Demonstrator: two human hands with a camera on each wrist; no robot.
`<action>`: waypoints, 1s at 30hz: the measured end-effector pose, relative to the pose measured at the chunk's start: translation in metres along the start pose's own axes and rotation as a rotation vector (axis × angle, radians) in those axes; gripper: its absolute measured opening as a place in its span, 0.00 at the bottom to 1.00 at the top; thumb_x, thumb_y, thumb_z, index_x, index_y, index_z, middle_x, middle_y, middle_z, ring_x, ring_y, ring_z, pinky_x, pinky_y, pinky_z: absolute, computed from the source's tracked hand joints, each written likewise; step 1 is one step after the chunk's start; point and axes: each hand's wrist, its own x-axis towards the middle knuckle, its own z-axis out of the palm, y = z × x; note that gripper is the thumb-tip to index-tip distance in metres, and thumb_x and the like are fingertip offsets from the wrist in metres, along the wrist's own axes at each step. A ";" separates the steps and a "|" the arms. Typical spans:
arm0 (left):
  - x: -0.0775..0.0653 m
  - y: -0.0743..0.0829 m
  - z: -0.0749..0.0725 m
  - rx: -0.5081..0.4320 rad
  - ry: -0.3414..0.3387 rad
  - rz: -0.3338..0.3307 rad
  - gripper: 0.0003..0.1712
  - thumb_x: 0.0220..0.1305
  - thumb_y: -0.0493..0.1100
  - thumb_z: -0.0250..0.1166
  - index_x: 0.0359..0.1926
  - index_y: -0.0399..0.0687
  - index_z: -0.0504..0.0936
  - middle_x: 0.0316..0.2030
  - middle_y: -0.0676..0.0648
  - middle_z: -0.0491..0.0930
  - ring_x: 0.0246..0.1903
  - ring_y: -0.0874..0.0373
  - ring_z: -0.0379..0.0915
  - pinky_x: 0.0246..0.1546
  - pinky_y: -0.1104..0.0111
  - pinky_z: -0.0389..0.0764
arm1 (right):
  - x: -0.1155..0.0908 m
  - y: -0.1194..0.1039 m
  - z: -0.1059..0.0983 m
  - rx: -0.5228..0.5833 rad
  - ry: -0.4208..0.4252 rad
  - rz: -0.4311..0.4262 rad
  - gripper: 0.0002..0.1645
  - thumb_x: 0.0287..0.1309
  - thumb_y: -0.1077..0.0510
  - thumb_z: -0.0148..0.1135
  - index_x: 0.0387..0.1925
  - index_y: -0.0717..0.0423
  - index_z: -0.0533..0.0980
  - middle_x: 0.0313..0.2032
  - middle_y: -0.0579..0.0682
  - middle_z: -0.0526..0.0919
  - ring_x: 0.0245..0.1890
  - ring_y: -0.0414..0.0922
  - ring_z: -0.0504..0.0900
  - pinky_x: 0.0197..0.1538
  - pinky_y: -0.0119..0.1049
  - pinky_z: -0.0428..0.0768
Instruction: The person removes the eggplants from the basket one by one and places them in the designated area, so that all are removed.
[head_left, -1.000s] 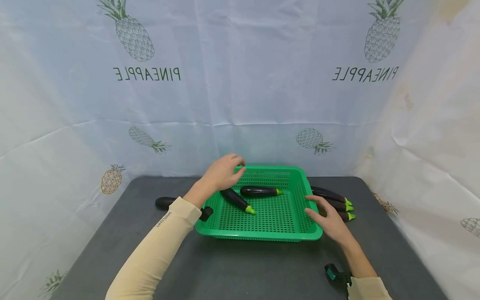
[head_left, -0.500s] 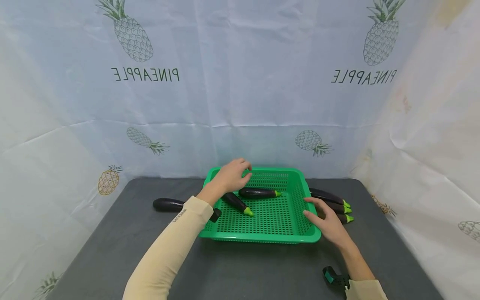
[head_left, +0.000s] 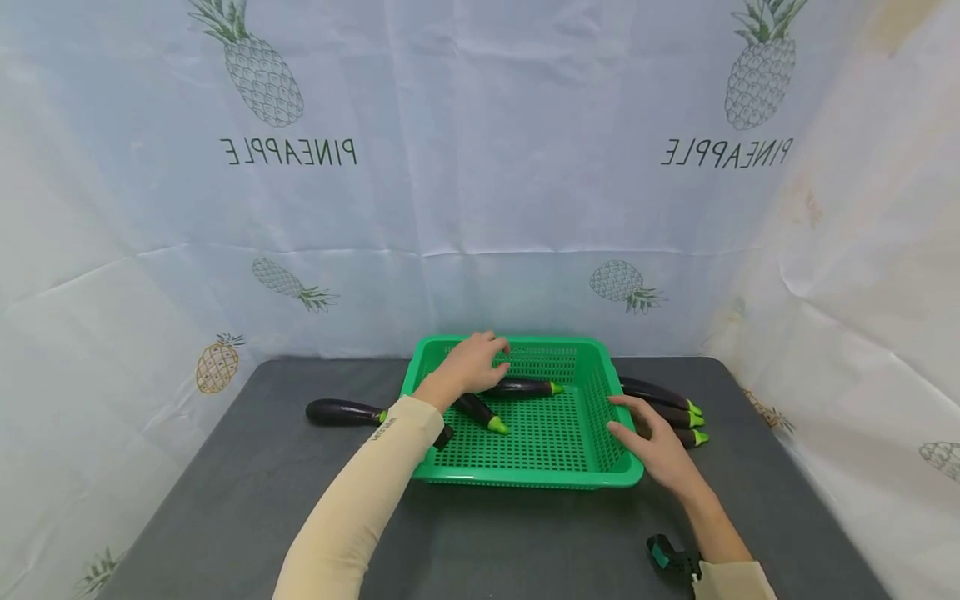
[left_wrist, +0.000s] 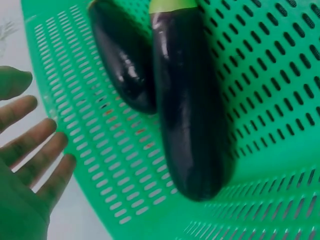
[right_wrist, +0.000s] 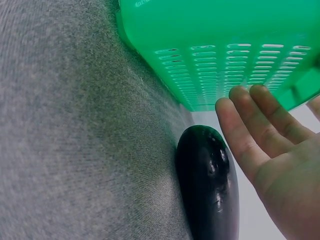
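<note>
My left hand (head_left: 468, 364) is above the left part of a green plastic basket (head_left: 525, 477), holding nothing. In the left wrist view its fingers (left_wrist: 37, 165) are spread beside the basket wall. Two dark eggplants lie in the basket: one eggplant (head_left: 525, 388) crosswise, the other eggplant (head_left: 476, 410) slanted and partly covered by the left hand. At the basket's right side is my right hand (head_left: 656, 437), its fingers (right_wrist: 265, 130) fairly straight near the perforated outer wall. Whether they touch it is unclear. An eggplant (right_wrist: 207, 185) lies beneath that hand.
Outside the basket on the left lies another eggplant (head_left: 345, 412), its stem end close to the left sleeve. Three eggplants (head_left: 660, 395) are grouped right of the basket. Everything rests on a dark grey table (head_left: 247, 500), with a pineapple-print curtain (head_left: 480, 208) hanging behind.
My left hand has moved right and slightly down over the basket. The basket's left side appears shifted slightly right from the first frame. My right hand has stayed almost still.
</note>
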 end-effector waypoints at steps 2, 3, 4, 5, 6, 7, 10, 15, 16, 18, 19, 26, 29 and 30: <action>0.002 0.000 0.004 0.011 -0.017 -0.003 0.18 0.78 0.49 0.58 0.62 0.51 0.78 0.58 0.45 0.75 0.57 0.46 0.72 0.56 0.53 0.76 | 0.000 0.000 0.000 0.001 -0.001 -0.004 0.29 0.75 0.54 0.58 0.72 0.55 0.65 0.75 0.65 0.57 0.75 0.71 0.50 0.66 0.74 0.58; 0.002 0.000 0.006 0.018 -0.029 -0.003 0.18 0.78 0.50 0.58 0.62 0.51 0.78 0.59 0.45 0.75 0.57 0.46 0.72 0.56 0.53 0.76 | 0.001 0.000 -0.001 0.002 -0.001 -0.006 0.29 0.75 0.54 0.58 0.72 0.55 0.65 0.75 0.65 0.57 0.75 0.71 0.50 0.66 0.74 0.58; 0.003 0.000 0.008 0.024 -0.041 -0.001 0.19 0.78 0.50 0.58 0.63 0.50 0.78 0.59 0.45 0.75 0.58 0.45 0.72 0.57 0.52 0.76 | 0.001 0.000 -0.001 0.003 -0.002 -0.009 0.29 0.75 0.54 0.58 0.72 0.55 0.65 0.75 0.65 0.57 0.75 0.71 0.50 0.66 0.74 0.58; 0.004 0.000 0.010 0.027 -0.055 -0.003 0.19 0.78 0.51 0.58 0.63 0.50 0.77 0.60 0.45 0.75 0.60 0.45 0.71 0.58 0.52 0.75 | 0.001 0.000 -0.001 0.004 -0.003 -0.010 0.29 0.75 0.54 0.58 0.72 0.55 0.65 0.75 0.64 0.57 0.75 0.71 0.50 0.66 0.74 0.58; 0.005 0.000 0.013 0.037 -0.067 -0.004 0.20 0.78 0.51 0.58 0.64 0.51 0.77 0.61 0.45 0.74 0.60 0.45 0.71 0.59 0.52 0.75 | 0.001 0.000 -0.001 0.005 -0.004 -0.011 0.29 0.75 0.55 0.58 0.72 0.55 0.65 0.75 0.65 0.57 0.75 0.71 0.50 0.66 0.74 0.58; 0.005 0.001 0.015 0.047 -0.081 -0.005 0.21 0.78 0.52 0.57 0.65 0.51 0.77 0.61 0.45 0.74 0.61 0.45 0.71 0.59 0.53 0.75 | 0.001 0.000 -0.001 0.005 -0.003 -0.012 0.29 0.75 0.55 0.58 0.72 0.55 0.65 0.75 0.65 0.57 0.75 0.71 0.50 0.66 0.74 0.58; 0.006 0.003 0.021 0.070 -0.126 -0.014 0.24 0.77 0.55 0.57 0.67 0.52 0.75 0.63 0.45 0.73 0.63 0.45 0.69 0.61 0.52 0.74 | 0.001 0.000 0.000 0.007 -0.002 -0.009 0.29 0.75 0.55 0.58 0.72 0.55 0.65 0.75 0.65 0.57 0.75 0.71 0.49 0.66 0.74 0.58; 0.008 0.006 0.028 0.090 -0.189 -0.043 0.28 0.77 0.58 0.57 0.71 0.55 0.72 0.69 0.46 0.69 0.69 0.45 0.64 0.65 0.52 0.71 | 0.001 0.001 0.000 0.018 -0.007 -0.006 0.29 0.75 0.55 0.58 0.72 0.55 0.65 0.75 0.65 0.56 0.75 0.71 0.48 0.67 0.74 0.56; 0.009 0.007 0.029 0.097 -0.196 -0.046 0.28 0.77 0.58 0.56 0.71 0.55 0.72 0.70 0.46 0.68 0.70 0.45 0.63 0.66 0.52 0.70 | 0.001 0.001 0.000 0.018 -0.005 -0.006 0.29 0.75 0.55 0.58 0.72 0.55 0.65 0.75 0.65 0.56 0.75 0.71 0.48 0.67 0.74 0.56; 0.011 0.008 0.032 0.119 -0.207 -0.041 0.30 0.77 0.59 0.56 0.72 0.55 0.71 0.71 0.46 0.67 0.71 0.45 0.62 0.66 0.52 0.70 | 0.001 0.002 -0.001 0.017 -0.003 -0.007 0.29 0.75 0.55 0.58 0.72 0.54 0.65 0.75 0.65 0.56 0.75 0.71 0.48 0.67 0.74 0.56; 0.013 0.008 0.034 0.131 -0.211 -0.038 0.30 0.76 0.60 0.56 0.73 0.55 0.71 0.71 0.46 0.67 0.71 0.46 0.62 0.66 0.53 0.70 | 0.001 0.002 -0.001 0.016 -0.002 -0.006 0.29 0.75 0.55 0.58 0.72 0.54 0.65 0.75 0.65 0.56 0.75 0.71 0.48 0.67 0.74 0.56; 0.016 0.010 0.043 0.166 -0.247 -0.033 0.32 0.75 0.61 0.58 0.74 0.55 0.69 0.70 0.47 0.68 0.68 0.47 0.65 0.63 0.54 0.74 | 0.001 0.004 0.001 0.001 0.003 -0.017 0.29 0.76 0.54 0.57 0.73 0.55 0.65 0.75 0.64 0.58 0.75 0.70 0.52 0.65 0.72 0.62; 0.018 0.011 0.043 0.146 -0.245 -0.024 0.30 0.74 0.60 0.61 0.71 0.56 0.71 0.68 0.47 0.70 0.65 0.48 0.68 0.57 0.55 0.77 | 0.001 0.004 0.001 -0.004 0.008 -0.026 0.29 0.76 0.54 0.57 0.72 0.55 0.65 0.74 0.64 0.59 0.74 0.69 0.56 0.63 0.71 0.66; 0.018 0.011 0.043 0.136 -0.246 -0.019 0.30 0.73 0.59 0.62 0.70 0.57 0.72 0.67 0.47 0.70 0.63 0.48 0.70 0.55 0.55 0.78 | 0.001 0.004 0.001 -0.003 0.011 -0.028 0.29 0.76 0.55 0.57 0.72 0.55 0.65 0.74 0.64 0.60 0.73 0.68 0.56 0.63 0.71 0.66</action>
